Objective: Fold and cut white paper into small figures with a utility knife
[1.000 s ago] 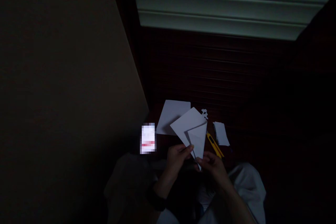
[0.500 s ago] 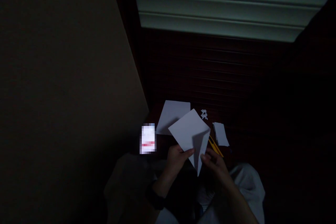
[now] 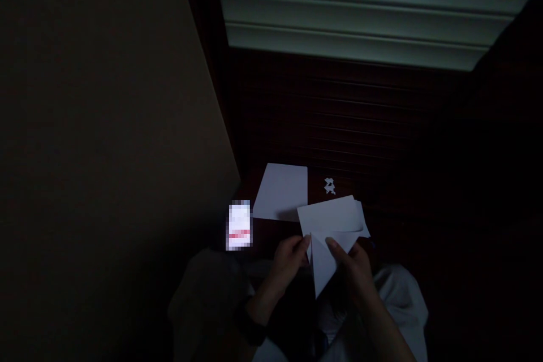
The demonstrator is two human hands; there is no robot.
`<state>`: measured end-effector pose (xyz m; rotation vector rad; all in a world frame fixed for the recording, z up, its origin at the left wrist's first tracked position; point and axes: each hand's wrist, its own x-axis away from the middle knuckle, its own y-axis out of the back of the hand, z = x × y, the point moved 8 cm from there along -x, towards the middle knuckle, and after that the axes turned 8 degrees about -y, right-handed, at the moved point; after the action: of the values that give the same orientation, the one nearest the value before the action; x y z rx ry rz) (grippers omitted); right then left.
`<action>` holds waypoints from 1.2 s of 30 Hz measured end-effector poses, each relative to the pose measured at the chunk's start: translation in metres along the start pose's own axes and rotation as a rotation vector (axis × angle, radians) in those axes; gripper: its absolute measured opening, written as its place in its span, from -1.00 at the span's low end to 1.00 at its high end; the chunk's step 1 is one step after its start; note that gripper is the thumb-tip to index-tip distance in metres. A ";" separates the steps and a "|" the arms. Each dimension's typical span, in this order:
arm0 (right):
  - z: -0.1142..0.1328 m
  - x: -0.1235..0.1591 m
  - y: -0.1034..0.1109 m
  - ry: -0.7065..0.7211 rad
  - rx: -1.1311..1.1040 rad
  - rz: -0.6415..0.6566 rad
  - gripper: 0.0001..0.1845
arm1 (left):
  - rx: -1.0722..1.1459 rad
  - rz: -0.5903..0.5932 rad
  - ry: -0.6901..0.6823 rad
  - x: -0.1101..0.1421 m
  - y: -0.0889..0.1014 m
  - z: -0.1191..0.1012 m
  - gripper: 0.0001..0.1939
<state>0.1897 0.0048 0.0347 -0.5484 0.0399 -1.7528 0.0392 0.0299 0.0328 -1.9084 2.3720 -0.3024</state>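
As the paper (image 3: 328,216) is held near, this side of the scraps (image 3: 331,188), my left hand (image 3: 287,261) pinches its left edge and my right hand (image 3: 358,270) pinches the flap (image 3: 323,266), presumably to hold it folded.

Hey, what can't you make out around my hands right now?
Head view:
- Most fingers of the left hand and right hand: hidden behind the folded sheet.
- Part of the white paper at right: covered by that sheet.
- Lit rectangle: its content is pixelated.
- Small white pieces: too small to count.
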 end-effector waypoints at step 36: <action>0.009 0.011 -0.003 0.064 0.136 -0.060 -0.50 | 0.140 -0.167 -0.024 0.010 -0.002 -0.012 -0.68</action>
<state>0.1886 -0.0023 0.0469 -0.3984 -0.0510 -1.8165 0.0369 0.0214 0.0451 -2.0345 2.1196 -0.4418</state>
